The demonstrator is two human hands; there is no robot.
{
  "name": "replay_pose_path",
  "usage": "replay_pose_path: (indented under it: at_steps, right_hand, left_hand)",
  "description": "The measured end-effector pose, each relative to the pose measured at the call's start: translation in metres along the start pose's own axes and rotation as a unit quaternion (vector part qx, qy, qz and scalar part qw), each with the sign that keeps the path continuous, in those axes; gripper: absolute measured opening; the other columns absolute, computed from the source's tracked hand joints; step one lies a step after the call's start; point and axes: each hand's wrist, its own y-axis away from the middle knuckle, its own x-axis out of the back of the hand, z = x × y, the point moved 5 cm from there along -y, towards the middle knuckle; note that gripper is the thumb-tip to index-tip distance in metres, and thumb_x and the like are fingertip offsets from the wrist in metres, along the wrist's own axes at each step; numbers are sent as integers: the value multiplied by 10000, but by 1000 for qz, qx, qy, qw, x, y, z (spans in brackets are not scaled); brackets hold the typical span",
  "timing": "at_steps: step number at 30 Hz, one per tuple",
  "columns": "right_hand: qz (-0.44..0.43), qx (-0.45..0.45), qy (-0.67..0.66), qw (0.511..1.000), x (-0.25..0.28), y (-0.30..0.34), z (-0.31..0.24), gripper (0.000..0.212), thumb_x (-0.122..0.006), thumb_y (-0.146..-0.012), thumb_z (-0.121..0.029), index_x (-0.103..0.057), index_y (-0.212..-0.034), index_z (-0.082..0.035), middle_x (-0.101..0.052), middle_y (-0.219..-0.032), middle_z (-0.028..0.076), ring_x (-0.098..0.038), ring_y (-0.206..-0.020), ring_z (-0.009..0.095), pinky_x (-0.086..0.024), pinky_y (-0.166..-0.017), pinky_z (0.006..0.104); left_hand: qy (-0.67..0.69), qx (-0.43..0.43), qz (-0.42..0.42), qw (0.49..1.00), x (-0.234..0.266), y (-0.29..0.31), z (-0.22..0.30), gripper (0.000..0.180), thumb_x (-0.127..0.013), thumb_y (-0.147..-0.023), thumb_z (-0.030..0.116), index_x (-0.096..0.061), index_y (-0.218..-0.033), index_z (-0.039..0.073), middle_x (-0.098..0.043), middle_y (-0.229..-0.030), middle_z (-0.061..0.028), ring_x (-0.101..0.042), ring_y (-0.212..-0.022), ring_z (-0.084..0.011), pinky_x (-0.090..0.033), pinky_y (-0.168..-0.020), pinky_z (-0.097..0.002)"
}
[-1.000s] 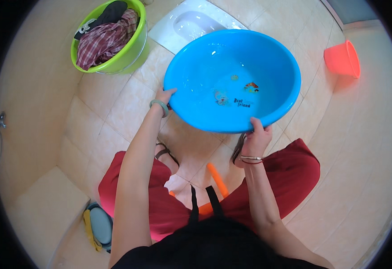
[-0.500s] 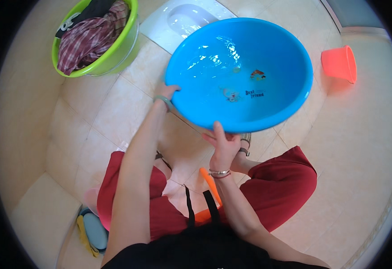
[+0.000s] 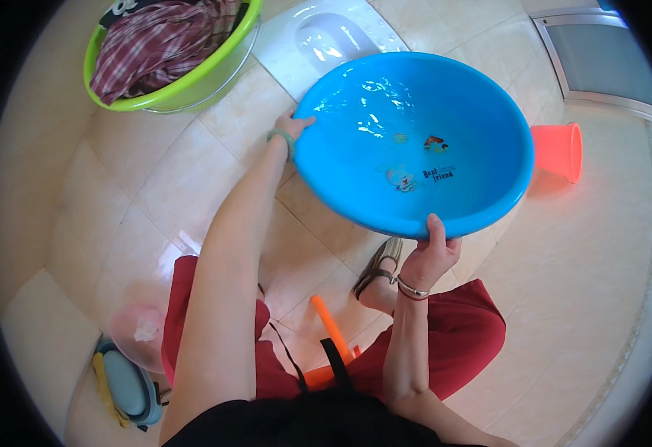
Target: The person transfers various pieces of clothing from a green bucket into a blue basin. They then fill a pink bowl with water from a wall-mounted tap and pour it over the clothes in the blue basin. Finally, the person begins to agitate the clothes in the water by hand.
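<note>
2 grips: left fingers (image 3: 305, 122) on left rim of the blue basin (image 3: 482, 149), right fingers (image 3: 436, 228) on near rim.

Printed lettering shows on the inside of the blue plastic washbasin (image 3: 490, 141) — two short, bold, dark lines (image 3: 438, 176), stacked and slanting up to the right. They stand right of a pale cartoon-face decal (image 3: 400, 179) and below a red-and-yellow decal (image 3: 435, 144); finer print beside them — too small to read.
</note>
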Motion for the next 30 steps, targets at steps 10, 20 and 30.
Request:
replay_pose_path:
  at_steps: [10, 20, 30]
  right_hand:
    - [-51, 41, 102, 993, -18, -74, 5, 63, -624, -819, -24, -596, -871, -1, -610, -815, 24, -513, -711, 83, -407, -649, 230]
    - [-62, 92, 139, 984, -36, -127, -6, 62, -631, -815, -44, -577, -843, -33, -570, -759, -10, -464, -629, 49, -351, -537, 198]
    - [-111, 158, 184, 964, -70, -153, -38, 116, -612, -822, 18, -594, -937, 16, -610, -853, 26, -526, -738, 72, -422, -666, 214]
  left_hand:
    - [39, -13, -7, 999, -47, -73, -40, 525, -698, -761, 187, -525, -1191, -60, -640, -1034, -190, -653, -822, -261, -540, -736, -350]
    - [96, 13, -34, 995, -107, -98, -26, 530, -666, -803, 232, -506, -1215, -61, -624, -1067, -200, -642, -856, -261, -538, -750, -360]
    - [149, -9, -71, 986, -163, -114, -3, 492, -620, -879, 286, -511, -1215, -56, -629, -1072, -156, -640, -865, -220, -543, -749, -329]
